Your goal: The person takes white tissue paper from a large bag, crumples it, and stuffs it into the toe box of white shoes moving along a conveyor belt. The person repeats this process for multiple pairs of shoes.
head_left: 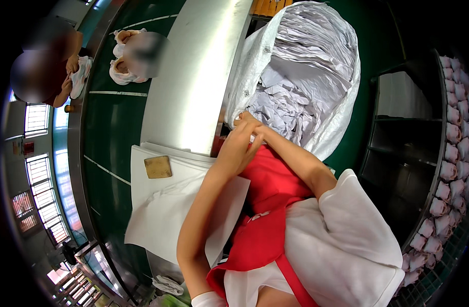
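Observation:
A large white woven sack (350,97) stands open in front of me, with many white paper sheets (316,84) inside, some stacked along its far wall and others crumpled. My right hand (249,121) is at the sack's near left rim, its fingers curled at the edge and partly hidden. Across the right wrist lies my left hand (236,147), fingers stretched and apart, with nothing visible in them. Beside my left forearm, a stack of large white sheets (165,204) carries a small tan block (158,167).
A shiny metal table (193,66) runs along the sack's left side. At right stands a dark shelf rack (398,143) beside rows of pale pink-white folded items (452,153). Two other people work at the far left, one holding a white bundle (81,77).

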A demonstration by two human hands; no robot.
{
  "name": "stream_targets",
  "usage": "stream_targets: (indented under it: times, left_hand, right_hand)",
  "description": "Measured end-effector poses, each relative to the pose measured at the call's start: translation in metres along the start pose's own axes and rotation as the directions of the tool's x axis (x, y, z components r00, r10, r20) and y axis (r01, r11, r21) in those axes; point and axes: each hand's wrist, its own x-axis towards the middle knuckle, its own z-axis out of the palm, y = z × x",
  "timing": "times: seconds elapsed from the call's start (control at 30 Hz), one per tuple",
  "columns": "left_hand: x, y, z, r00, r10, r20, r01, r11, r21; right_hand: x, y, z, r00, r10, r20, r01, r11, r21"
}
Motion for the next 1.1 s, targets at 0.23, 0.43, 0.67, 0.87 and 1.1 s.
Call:
stream_targets:
  times: [0.23, 0.43, 0.67, 0.87, 1.1]
  left_hand:
    - [0.011, -0.030, 0.044, 0.972, -0.234, 0.018, 0.170, 0.754, 0.635]
    - [0.005, -0.040, 0.049, 0.919, -0.377, 0.115, 0.093, 0.490, 0.867]
    - [0.013, -0.052, 0.067, 0.861, -0.501, -0.084, 0.244, 0.263, 0.933]
    - [0.012, -0.058, 0.068, 0.905, -0.408, -0.119, 0.248, 0.280, 0.927]
    - [0.019, -0.050, 0.060, 0.849, -0.528, -0.039, 0.273, 0.374, 0.887]
  right_hand:
    - [-0.095, -0.018, 0.025, 0.843, -0.509, -0.173, 0.425, 0.828, -0.366]
    - [-0.108, 0.001, 0.013, 0.797, -0.602, 0.051, 0.604, 0.789, -0.115]
    - [-0.060, 0.026, -0.025, 0.957, -0.289, 0.038, 0.286, 0.957, 0.054]
    - [0.028, 0.096, -0.009, 0.908, -0.299, 0.295, 0.292, -0.055, -0.955]
    - [0.080, 0.112, -0.027, 0.928, 0.304, 0.218, 0.244, -0.051, -0.968]
